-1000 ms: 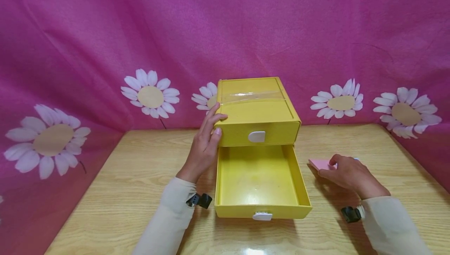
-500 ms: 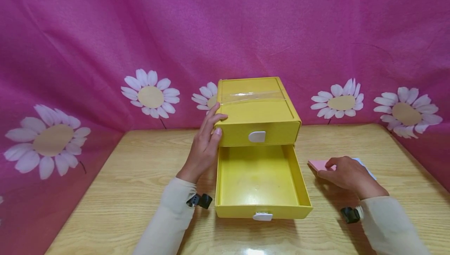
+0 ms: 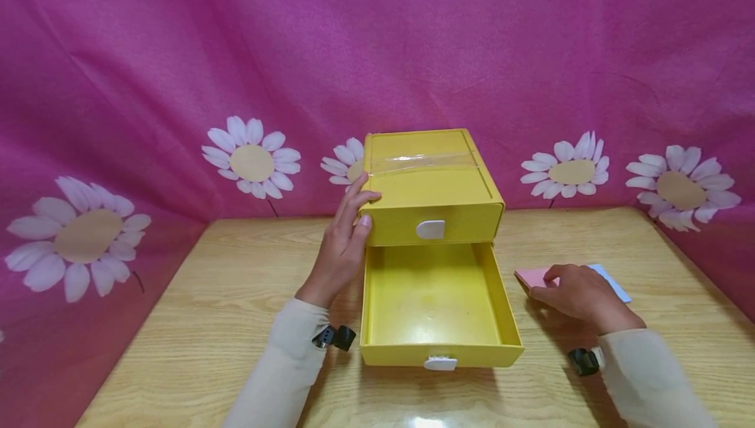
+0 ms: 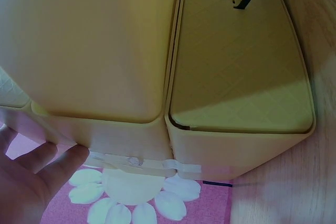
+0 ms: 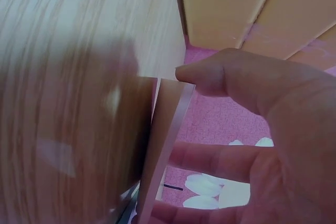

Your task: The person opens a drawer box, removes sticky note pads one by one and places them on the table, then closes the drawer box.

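Pink pad (image 3: 533,276) lies pinched between thumb and bent fingers of the right hand (image 3: 580,293).

Yellow two-tier drawer unit (image 3: 435,185), upright, clear tape (image 3: 425,161) across its top, stood right of the left hand (image 3: 339,248), whose fingertips touched its upper near corner. Upper drawer (image 3: 463,225) was closed; lower drawer (image 3: 395,354), below and right of that grip, was pulled well out. Each front had a white tab. Flat pink piece (image 3: 531,276), brown along one side, sat tilted in the right hand (image 3: 580,293), jutting past thumb and fingers toward the unit.
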Demonstrator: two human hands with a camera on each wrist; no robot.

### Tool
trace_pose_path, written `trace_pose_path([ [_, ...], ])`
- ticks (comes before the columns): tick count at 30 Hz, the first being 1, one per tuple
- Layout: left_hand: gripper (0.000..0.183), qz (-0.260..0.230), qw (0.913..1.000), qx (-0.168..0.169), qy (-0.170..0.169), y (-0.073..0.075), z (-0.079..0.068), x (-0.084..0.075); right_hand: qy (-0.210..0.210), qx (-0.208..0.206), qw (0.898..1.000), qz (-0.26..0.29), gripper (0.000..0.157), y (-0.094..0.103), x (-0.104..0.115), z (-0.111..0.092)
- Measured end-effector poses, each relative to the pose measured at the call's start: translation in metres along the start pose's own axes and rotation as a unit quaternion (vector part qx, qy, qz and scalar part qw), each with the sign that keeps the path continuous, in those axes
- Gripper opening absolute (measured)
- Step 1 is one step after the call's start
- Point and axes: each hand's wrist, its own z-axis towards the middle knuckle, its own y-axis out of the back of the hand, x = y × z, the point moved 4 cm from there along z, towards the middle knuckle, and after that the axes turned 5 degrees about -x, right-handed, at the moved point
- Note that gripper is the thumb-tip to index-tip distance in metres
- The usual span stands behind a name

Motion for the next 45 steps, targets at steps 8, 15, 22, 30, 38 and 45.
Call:
trace_pose_path([
  [8, 0.036, 0.002, 1.0000, -0.001, 0.000, 0.000, 0.000, 0.000, -0.026, 0.003, 1.000, -0.007, 0.046, -0.005, 0.001, 0.002],
  [15, 0.037, -0.001, 1.0000, -0.001, -0.002, -0.001, 0.000, 0.002, -0.023, -0.011, 1.000, -0.014, 0.044, -0.008, 0.004, 0.001],
  [22, 0.037, -0.002, 1.0000, -0.002, -0.005, -0.002, 0.000, 0.003, -0.014, -0.022, 0.999, -0.038, 0.035, -0.013, 0.004, 0.003],
  [30, 0.037, -0.003, 1.0000, -0.004, 0.001, -0.002, 0.000, 0.002, -0.019, -0.031, 0.998, -0.049, 0.034, -0.014, 0.004, 0.003],
  [38, 0.037, -0.008, 0.9999, -0.005, 0.008, -0.002, 0.000, 0.003, -0.031, -0.028, 0.998, -0.052, 0.041, -0.015, 0.005, 0.004],
  [45, 0.038, 0.000, 1.0000, -0.002, 0.000, -0.001, 0.000, 0.003, -0.026, -0.031, 0.998, -0.055, 0.043, -0.015, 0.005, 0.004],
])
